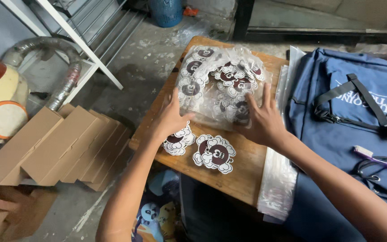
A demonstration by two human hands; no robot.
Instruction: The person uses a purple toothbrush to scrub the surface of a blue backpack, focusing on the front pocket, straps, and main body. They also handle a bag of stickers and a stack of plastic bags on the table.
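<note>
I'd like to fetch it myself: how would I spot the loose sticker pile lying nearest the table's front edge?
Find the small wooden table left of the blue bag. Both hands, the left hand and the right hand, rest on a clear bag of stickers. Just below them lie two loose piles; yours is the right pile, untouched, while the left pile sits partly under the left hand.

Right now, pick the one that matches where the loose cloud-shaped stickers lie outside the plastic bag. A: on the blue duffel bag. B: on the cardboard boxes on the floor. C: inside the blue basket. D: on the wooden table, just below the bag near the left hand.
D: two small piles of cloud-shaped stickers lie on the wooden table, just below the clear plastic bag and beside the left hand.
</note>
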